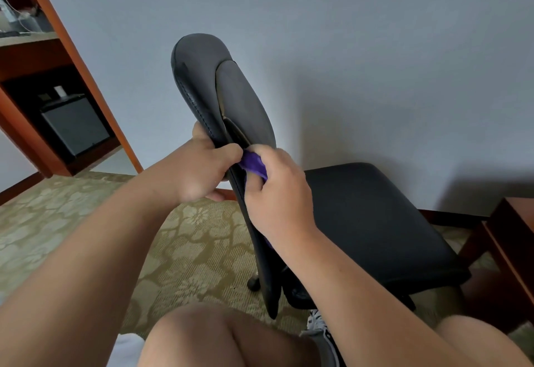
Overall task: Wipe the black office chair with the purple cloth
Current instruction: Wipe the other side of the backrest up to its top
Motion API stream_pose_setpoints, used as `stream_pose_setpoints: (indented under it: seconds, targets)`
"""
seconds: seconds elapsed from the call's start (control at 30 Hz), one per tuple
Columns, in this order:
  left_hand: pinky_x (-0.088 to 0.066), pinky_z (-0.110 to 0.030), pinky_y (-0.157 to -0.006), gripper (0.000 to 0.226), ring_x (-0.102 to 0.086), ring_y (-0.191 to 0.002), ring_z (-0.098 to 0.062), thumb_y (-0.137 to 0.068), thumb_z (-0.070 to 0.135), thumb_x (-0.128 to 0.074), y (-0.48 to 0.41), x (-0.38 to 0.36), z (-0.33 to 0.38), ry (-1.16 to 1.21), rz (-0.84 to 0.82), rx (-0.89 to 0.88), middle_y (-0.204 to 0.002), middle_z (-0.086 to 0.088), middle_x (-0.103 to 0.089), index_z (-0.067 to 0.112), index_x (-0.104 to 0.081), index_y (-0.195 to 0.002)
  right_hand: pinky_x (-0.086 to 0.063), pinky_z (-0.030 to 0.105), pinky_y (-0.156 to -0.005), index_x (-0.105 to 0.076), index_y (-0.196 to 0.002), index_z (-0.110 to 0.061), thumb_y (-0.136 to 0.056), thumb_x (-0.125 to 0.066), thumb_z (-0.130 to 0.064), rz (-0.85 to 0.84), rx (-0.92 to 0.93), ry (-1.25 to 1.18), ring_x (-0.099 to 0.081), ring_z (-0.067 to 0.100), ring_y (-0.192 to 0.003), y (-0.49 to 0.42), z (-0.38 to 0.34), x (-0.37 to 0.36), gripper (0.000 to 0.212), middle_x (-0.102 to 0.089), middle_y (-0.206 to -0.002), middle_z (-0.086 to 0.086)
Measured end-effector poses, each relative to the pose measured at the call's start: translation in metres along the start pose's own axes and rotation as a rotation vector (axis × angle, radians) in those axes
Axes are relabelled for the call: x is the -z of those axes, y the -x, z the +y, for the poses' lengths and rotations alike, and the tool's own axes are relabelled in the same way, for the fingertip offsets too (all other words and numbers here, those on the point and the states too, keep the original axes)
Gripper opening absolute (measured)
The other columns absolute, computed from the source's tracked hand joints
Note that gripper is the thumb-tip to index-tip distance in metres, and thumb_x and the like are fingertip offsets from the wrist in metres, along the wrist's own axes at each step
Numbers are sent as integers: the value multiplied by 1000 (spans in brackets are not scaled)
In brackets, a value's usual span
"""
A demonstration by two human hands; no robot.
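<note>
Gripping chair backrest (pixel 199 77) edge with left hand (pixel 199 170), pinching purple cloth (pixel 254 163) in right hand (pixel 278 193); press flat, wipe full length.

Matt leather-look chair (pixel 375 216), soft purple cloth (pixel 254 164).

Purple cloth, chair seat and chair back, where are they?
purple cloth (pixel 254 164), head view, on the bunched fold that shows.
chair seat (pixel 375 222), head view, on the middle of the black cushion.
chair back (pixel 196 69), head view, on its rounded top end.
</note>
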State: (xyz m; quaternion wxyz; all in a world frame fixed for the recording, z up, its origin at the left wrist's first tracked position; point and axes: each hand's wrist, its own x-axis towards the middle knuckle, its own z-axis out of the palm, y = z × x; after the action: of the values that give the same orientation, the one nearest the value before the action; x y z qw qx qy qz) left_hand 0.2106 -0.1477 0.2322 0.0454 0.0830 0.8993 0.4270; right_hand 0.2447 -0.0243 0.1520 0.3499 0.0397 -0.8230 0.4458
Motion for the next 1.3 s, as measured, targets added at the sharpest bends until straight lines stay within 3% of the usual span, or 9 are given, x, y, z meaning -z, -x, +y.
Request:
stream_pose_setpoints:
  seconds: [0.17,0.3,0.43,0.6,0.8,0.93,1.03,1.17,1.3]
  targets:
    - [-65,-44,-73,60,-71,-101,-20,-81,43,-60,0,0,-1,11,-22,9,-116,-2,-68,25,-39,-134,-54,33,-62,-64,-116,-24,-89,-60,-15,68,-42,139,-63,15,-79,37,50,-5,28,-63,-98,-8]
    - [-64,-45,-77,47,-70,-105,-22,-96,33,-58,-1,0,-2,15,-22,3,-120,-5,-66,26,-35,-136,-58,35,-70,-65,-112,-25,-90,-64,-15,28,-174,131,-64,9,-84,62,72,-7,24,-65,-97,-13]
    - [-64,-47,-76,47,-70,-105,-23,-97,30,-56,-2,0,-2,15,-26,2,-120,-4,-66,24,-35,-138,-57,35,-76,-67,-107,-24,-89,-66,-10,53,-267,-8,-62,8,-86,59,64,-7,23,-64,-94,-13]
    - [-65,-47,-73,44,-70,-104,-24,-98,32,-55,-3,-1,-3,1,-18,-1,-117,-7,-66,25,-35,-137,-55,28,-78,-66,-113,-20,-91,-64,-11,114,-226,-100,-60,9,-89,35,34,-13,24,-63,-99,-9]
    - [-64,-46,-73,48,-67,-105,-22,-96,38,-56,-5,-2,-7,-47,-7,-21,-108,1,-59,19,-39,-136,-56,27,-75,-66,-117,-15,-88,-63,-11,147,-67,-57,-63,12,-92,39,40,-15,30,-66,-104,-5]
    - [-64,-43,-74,56,-67,-102,-19,-92,43,-55,-4,-2,-9,-48,-2,-24,-112,11,-57,23,-36,-141,-58,33,-76,-67,-114,-18,-87,-64,-10,149,-116,43,-65,11,-92,52,63,-14,28,-68,-103,-8]
    - [-64,-43,-74,57,-66,-103,-16,-92,43,-56,-5,-2,-10,-28,1,-38,-112,13,-55,24,-35,-142,-58,36,-82,-67,-114,-19,-89,-63,-11,102,-173,-14,-65,8,-96,65,78,-13,27,-67,-104,-11]
    - [-64,-43,-75,59,-67,-102,-18,-92,43,-57,-6,0,-13,-25,-9,-42,-110,5,-59,26,-32,-143,-54,26,-89,-69,-115,-15,-93,-63,-3,88,-219,-189,-65,6,-102,69,83,-2,25,-69,-105,-10]
    - [-65,-42,-74,59,-69,-104,-18,-93,42,-56,-6,0,-14,-30,-19,-51,-117,5,-63,26,-31,-144,-50,14,-85,-68,-112,-23,-98,-59,-11,98,-269,-357,-65,5,-100,52,71,16,20,-70,-101,-12]
